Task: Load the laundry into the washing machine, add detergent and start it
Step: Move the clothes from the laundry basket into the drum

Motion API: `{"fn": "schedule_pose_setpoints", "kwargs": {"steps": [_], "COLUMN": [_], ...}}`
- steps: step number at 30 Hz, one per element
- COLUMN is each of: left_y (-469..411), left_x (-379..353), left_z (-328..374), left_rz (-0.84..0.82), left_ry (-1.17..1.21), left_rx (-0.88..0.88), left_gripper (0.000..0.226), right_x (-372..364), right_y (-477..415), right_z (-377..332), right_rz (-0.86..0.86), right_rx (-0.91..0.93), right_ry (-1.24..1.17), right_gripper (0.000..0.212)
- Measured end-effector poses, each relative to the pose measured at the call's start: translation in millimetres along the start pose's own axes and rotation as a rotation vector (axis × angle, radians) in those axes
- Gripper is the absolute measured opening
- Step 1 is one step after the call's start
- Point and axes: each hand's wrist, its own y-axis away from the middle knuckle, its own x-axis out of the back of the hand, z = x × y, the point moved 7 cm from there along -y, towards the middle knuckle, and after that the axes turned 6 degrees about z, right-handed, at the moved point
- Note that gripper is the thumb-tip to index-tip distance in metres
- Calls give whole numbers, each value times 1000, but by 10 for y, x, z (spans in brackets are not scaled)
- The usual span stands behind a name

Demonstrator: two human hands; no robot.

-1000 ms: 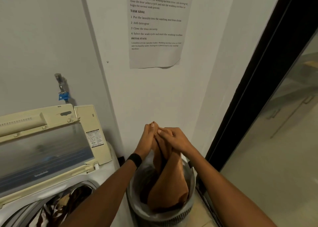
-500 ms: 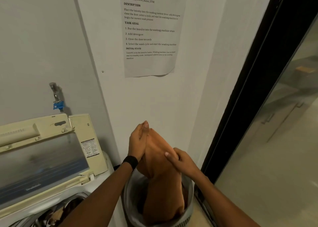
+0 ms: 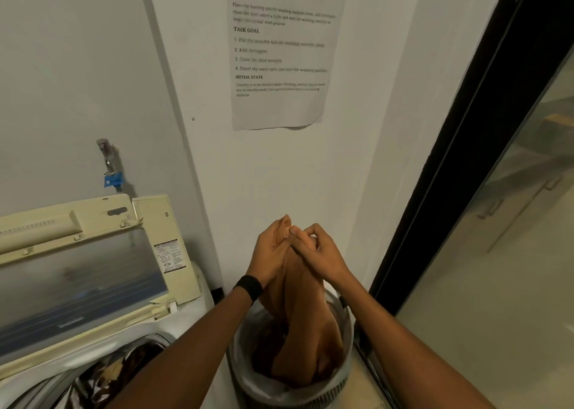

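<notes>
Together, two hands (image 3: 270, 253) (image 3: 323, 256) gripping one orange cloth (image 3: 306, 331), one basket (image 3: 326, 393), one washer (image 3: 186, 323).

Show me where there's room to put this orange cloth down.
The washer drum, between the raised lid and the basket, has room above the clothes inside. The basket is crowded: the orange cloth fills it, left hand and right hand gripping its top.

Views: one only, worn on the person's head.
Facing: forward and down into a wall corner, with the printed notice (image 3: 279, 51) cut by the top edge.
Nearness: close, with the left hand (image 3: 270, 253) and right hand (image 3: 323, 255) at arm's length, gripping an orange cloth (image 3: 307, 340) low in the centre.
Edges: washing machine (image 3: 77, 284) cropped lower left, laundry basket (image 3: 346, 377) at the bottom, glass door (image 3: 497, 284) on the right.
Lens: wide-angle.
</notes>
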Motion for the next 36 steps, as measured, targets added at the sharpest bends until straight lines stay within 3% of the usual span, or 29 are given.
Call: {"fn": "schedule_pose_setpoints", "kwargs": {"steps": [4,6,8,11,16,18,21,26,31,33,36], "left_y": [-41,-50,-43,-40,-29,0,93,94,47,12,-29], "left_x": [153,244,335,424,460,363,160,155,318,390,457], "left_z": [7,3,-27,-100,-100,-55,41,29,16,45,12], "left_rz": [78,96,129,172,162,103,-17,-23,83,113,119], "left_ry": [66,65,35,39,61,38,10,-6,67,67,37], "left_rx": [37,50,50,59,37,23,6,-25,10,4,-11], "left_gripper": [55,52,48,32,48,66,61,57,55,55,66], "right_x": [-123,-129,-53,132,201,85,-96,-73,-145,-173,-71], "right_y": [223,327,376,325,103,49,-3,-31,140,273,387], "right_z": [265,490,599,469,-38,-194,-294,-194,59,275,414], "right_rz": [-154,-209,-196,-105,-19,-36,-6,149,-9,-88,-42], "right_rx": [47,28,8,82,231,260,200,51,44,38,57], "right_ry": [103,160,180,146,-11,-20,-12,17,101,140,150], "right_gripper": [33,42,47,32,18,17,18,27,44,43,33]}}
